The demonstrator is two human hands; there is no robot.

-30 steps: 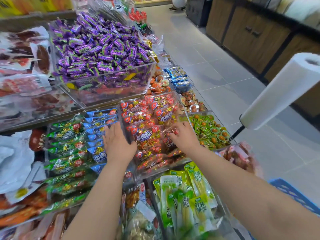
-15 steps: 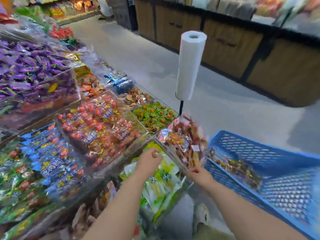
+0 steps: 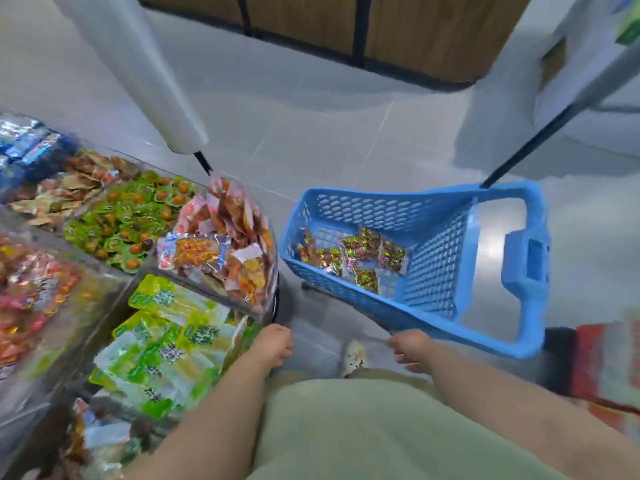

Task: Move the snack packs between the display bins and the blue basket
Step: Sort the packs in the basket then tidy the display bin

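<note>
The blue basket (image 3: 381, 206) stands on the floor to the right of the display, with several shiny snack packs (image 3: 360, 254) lying in its bottom. My right hand (image 3: 412, 349) hovers at the basket's near rim, fingers loosely curled, and I see nothing in it. My left hand (image 3: 272, 344) hangs beside the bin of green snack packs (image 3: 166, 341), back toward me, and looks empty too. Above that bin a clear bin of brown and red packs (image 3: 225, 244) juts out toward the basket. The picture is blurred by motion.
Further bins hold green-and-orange packs (image 3: 128, 220) and red packs (image 3: 31, 296). A roll of plastic bags (image 3: 138, 71) stands on a black rod at the display's edge. A black pull handle (image 3: 526, 147) rises from the basket. My shoe (image 3: 353, 356) is below the basket.
My view has swung right and down from the display to the basket. Both hands have left the red pack bin and drawn back low, the right one reaching the basket's near rim.
</note>
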